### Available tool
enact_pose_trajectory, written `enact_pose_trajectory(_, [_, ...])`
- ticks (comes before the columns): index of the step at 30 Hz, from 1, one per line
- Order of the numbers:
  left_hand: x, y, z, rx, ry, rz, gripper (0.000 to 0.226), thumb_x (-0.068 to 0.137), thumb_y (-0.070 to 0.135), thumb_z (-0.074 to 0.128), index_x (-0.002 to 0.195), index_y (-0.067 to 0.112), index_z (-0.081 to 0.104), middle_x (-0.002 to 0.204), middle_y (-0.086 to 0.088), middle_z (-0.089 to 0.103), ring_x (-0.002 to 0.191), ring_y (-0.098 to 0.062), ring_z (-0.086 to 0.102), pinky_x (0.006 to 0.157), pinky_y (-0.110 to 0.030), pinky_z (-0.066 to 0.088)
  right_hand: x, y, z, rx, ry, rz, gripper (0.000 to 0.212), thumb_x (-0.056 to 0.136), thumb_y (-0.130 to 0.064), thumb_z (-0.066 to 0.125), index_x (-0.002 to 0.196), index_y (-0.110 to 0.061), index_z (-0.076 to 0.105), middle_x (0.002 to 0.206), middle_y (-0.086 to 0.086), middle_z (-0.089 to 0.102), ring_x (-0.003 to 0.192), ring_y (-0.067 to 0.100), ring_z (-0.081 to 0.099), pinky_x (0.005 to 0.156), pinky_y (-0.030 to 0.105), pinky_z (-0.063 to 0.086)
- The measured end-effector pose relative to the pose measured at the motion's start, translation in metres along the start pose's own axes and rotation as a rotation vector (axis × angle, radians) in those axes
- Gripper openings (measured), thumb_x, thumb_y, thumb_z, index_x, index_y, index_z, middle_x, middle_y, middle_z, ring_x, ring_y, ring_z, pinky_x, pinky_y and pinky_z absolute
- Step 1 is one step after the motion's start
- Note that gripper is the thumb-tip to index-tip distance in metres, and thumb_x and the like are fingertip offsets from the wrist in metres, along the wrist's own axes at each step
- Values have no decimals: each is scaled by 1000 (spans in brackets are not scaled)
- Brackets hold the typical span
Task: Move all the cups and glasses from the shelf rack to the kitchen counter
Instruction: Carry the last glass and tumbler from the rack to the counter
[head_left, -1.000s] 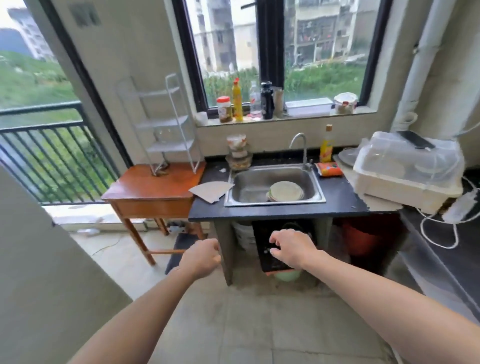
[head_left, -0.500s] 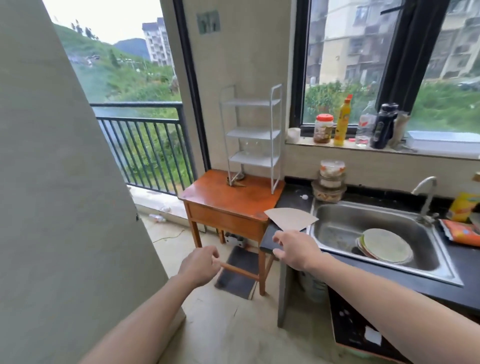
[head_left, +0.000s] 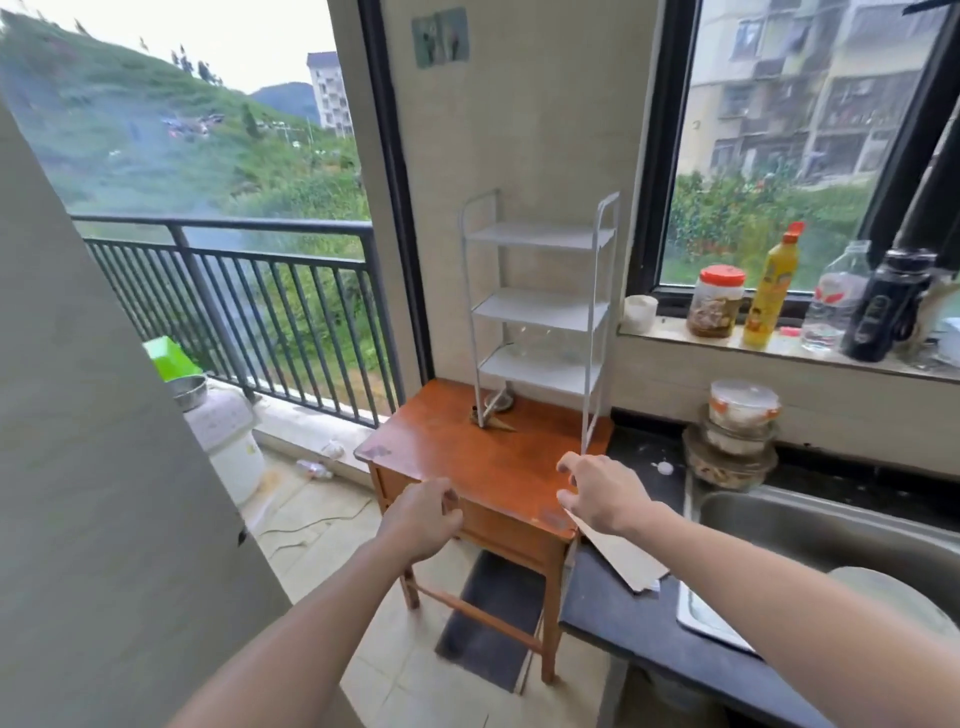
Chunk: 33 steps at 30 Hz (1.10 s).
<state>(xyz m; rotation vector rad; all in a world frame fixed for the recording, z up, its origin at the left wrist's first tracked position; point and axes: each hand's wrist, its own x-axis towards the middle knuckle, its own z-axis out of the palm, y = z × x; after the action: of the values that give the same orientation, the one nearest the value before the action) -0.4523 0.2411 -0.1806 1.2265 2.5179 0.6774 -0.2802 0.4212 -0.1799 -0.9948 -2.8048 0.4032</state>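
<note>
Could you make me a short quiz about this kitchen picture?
1. True or false: the white shelf rack stands on the wooden table.
2. Which has a red lid on the windowsill: (a) the jar, (b) the black bottle, (c) the white cup?
3. Fill in: the right hand has its fingers ____ and holds nothing.

Key:
1. True.
2. (a).
3. Spread open; the left hand is loosely curled, also empty.
</note>
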Motion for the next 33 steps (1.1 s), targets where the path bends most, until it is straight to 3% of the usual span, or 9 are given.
enact_pose_trajectory(4, [69, -20, -3, -6, -24, 46, 15, 83, 28, 60, 96, 23, 63, 82, 5, 64, 78, -15, 61, 72, -35, 56, 58, -4, 20, 38, 33, 44, 42, 91, -37, 57, 130, -21, 54, 117, 3, 68, 102, 24, 65, 88, 38, 53])
enact_pose_trajectory(8, [148, -40, -8, -23, -64, 112, 22, 85, 27, 61, 106, 19, 63, 90, 1, 65, 82, -16, 61, 69, -29, 52, 123, -4, 39, 91, 75, 145, 43, 91, -37, 59, 130, -20, 54, 118, 3, 67, 103, 23, 64, 89, 40, 53])
enact_pose_trajectory(14, [254, -59, -11, -71, -103, 183, 14, 85, 27, 61, 99, 25, 62, 88, 4, 64, 78, -14, 61, 61, -25, 49, 210, 1, 59, 171, 175, 324, 44, 89, -35, 58, 129, -17, 56, 119, 1, 67, 109, 23, 61, 90, 37, 49])
enact_pose_trajectory(21, [359, -51, 17, -230, -88, 220, 19, 87, 25, 63, 104, 16, 63, 80, 9, 57, 74, -11, 56, 52, -18, 42, 295, 26, 78, 338, 329, 452, 41, 89, -28, 60, 127, -14, 58, 118, 2, 66, 108, 25, 61, 90, 34, 47])
enact_pose_trajectory(22, [375, -47, 22, -270, -87, 211, 20, 87, 25, 63, 105, 16, 62, 80, 9, 57, 74, -12, 56, 52, -18, 43, 309, 33, 79, 381, 359, 468, 42, 89, -26, 59, 129, -14, 58, 120, 3, 66, 110, 24, 60, 92, 35, 47])
enact_pose_trajectory(27, [459, -24, 62, -397, -75, 194, 40, 85, 20, 62, 124, 12, 55, 98, -4, 63, 93, -27, 61, 81, -34, 51, 384, 73, 88, 531, 515, 492, 44, 91, -20, 55, 134, -10, 55, 135, 11, 60, 123, 30, 55, 103, 34, 40])
enact_pose_trajectory(30, [506, -13, 89, -507, -41, 177, 49, 84, 20, 62, 130, 12, 51, 112, -10, 63, 99, -29, 61, 84, -34, 50, 422, 97, 100, 487, 556, 446, 49, 94, -19, 52, 142, -11, 46, 147, 8, 50, 133, 28, 46, 103, 29, 34])
enact_pose_trajectory(33, [546, -5, 106, -670, 19, 136, 51, 84, 19, 60, 132, 16, 45, 117, -9, 61, 99, -29, 61, 78, -34, 50, 446, 113, 110, 545, 641, 403, 52, 90, -17, 58, 140, -11, 47, 142, 8, 54, 129, 26, 50, 100, 27, 36])
